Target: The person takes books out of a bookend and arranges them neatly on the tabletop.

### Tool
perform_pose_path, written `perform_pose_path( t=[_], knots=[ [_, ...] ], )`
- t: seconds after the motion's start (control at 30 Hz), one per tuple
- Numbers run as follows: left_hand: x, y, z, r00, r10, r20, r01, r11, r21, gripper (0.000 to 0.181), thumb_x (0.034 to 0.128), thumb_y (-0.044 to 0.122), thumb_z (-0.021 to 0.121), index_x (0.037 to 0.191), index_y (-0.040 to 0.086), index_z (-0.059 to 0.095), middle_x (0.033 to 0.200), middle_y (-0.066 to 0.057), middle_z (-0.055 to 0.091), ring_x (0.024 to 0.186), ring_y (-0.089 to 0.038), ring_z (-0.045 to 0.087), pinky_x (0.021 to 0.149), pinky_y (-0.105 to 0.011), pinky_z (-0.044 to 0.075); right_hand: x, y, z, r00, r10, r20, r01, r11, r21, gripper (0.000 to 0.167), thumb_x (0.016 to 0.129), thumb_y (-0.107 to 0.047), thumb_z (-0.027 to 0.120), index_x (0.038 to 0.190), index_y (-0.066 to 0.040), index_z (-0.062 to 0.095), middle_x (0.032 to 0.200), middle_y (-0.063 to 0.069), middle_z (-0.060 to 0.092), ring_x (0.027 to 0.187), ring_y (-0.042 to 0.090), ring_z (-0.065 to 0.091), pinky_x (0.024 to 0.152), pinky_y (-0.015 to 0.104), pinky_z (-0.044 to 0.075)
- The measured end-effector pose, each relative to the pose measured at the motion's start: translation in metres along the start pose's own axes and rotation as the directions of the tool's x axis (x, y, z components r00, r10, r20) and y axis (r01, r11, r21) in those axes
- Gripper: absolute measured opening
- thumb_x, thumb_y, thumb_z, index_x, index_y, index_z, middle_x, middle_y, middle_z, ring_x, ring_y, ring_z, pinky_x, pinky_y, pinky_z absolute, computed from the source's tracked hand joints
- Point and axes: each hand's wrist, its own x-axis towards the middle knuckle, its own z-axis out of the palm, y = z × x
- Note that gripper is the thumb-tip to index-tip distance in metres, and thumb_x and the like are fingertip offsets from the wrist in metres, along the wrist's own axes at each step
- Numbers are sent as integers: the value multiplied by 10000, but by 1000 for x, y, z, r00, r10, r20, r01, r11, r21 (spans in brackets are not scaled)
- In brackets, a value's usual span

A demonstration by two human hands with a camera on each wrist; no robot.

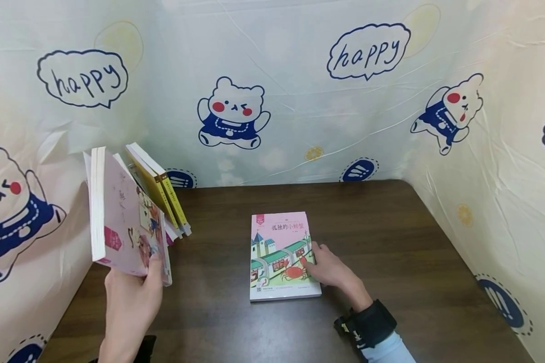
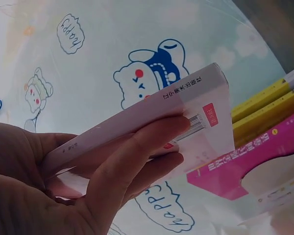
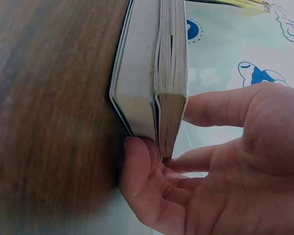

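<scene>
My left hand (image 1: 133, 302) grips a pink paperback book (image 1: 127, 217) and holds it upright at the left, thumb on the illustrated cover. In the left wrist view, fingers (image 2: 142, 142) lie across its back cover, beside the barcode. On the table in the middle lies a picture-covered book (image 1: 281, 257) with a red crab and a green train. At its right edge, my right hand (image 1: 333, 269) has the thumb over the cover. The right wrist view shows two stacked books (image 3: 152, 63), with curled fingers (image 3: 142, 166) at their edge.
Behind the held book stand several books with yellow spines (image 1: 174, 201), leaning at the table's left side. A magenta book (image 2: 230, 171) is among them. The brown table (image 1: 368, 227) is bordered by a printed cloth (image 1: 295, 116) at the back and sides.
</scene>
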Motion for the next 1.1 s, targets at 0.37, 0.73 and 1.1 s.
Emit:
perform_pose_path(
  t=[0.37, 0.73, 1.1],
  knots=[
    [1, -1, 5, 996, -55, 74, 54, 998, 15, 602, 1015, 45, 613, 1561, -23, 368, 1478, -353, 493, 1290, -579, 525, 936, -781, 430, 1, 1, 1, 1000, -7, 1, 7, 1000, 2, 752, 1035, -274, 681, 1607, 61, 325, 1330, 228, 501, 971, 283, 580, 662, 344, 499],
    [5, -3, 14, 988, -106, 115, 102, 994, 35, 528, 1047, 128, 572, 1512, -68, 415, 1441, -353, 534, 1239, -513, 589, 930, -695, 502, 1, 3, 2, 1000, -16, 0, 16, 999, 28, 747, 1030, -261, 688, 1605, 56, 333, 1277, 210, 504, 912, 260, 580, 608, 336, 493],
    [9, -5, 24, 988, -59, 143, 57, 998, 15, 509, 1036, 107, 587, 1490, -74, 444, 1411, -344, 562, 1224, -481, 598, 943, -663, 496, 1, 3, 1, 1000, -25, -9, 26, 1000, 16, 757, 1024, -263, 692, 1604, 64, 330, 1293, 215, 509, 955, 273, 576, 650, 343, 493]
  ],
)
